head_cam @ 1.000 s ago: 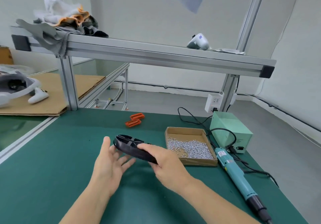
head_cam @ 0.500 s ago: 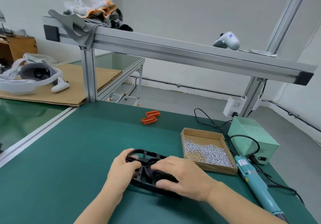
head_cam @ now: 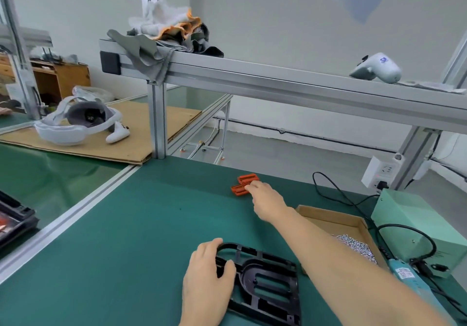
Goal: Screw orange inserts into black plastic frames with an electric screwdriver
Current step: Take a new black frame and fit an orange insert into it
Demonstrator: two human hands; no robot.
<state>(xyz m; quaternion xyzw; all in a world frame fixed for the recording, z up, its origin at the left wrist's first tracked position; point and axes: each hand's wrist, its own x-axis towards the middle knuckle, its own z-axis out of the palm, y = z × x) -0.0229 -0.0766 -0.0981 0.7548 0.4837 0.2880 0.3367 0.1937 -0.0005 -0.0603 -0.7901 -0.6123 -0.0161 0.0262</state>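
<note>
The frame (head_cam: 267,282) lies flat on the green desk (head_cam: 126,237) at the near edge, and the left hand (head_cam: 207,282) grips its rounded left end, thumb hooked over a rib. Two inserts (head_cam: 243,184) lie side by side well beyond it toward the desk's far side. The right hand (head_cam: 265,199) reaches out to them, fingertips touching the nearer insert; whether that grip is clenched on it I cannot tell. Best to pinch a single insert by its long edges, lift it clear of its twin, and hold the frame steady. Screws (head_cam: 353,247) and the screwdriver (head_cam: 409,277) wait at the right.
</note>
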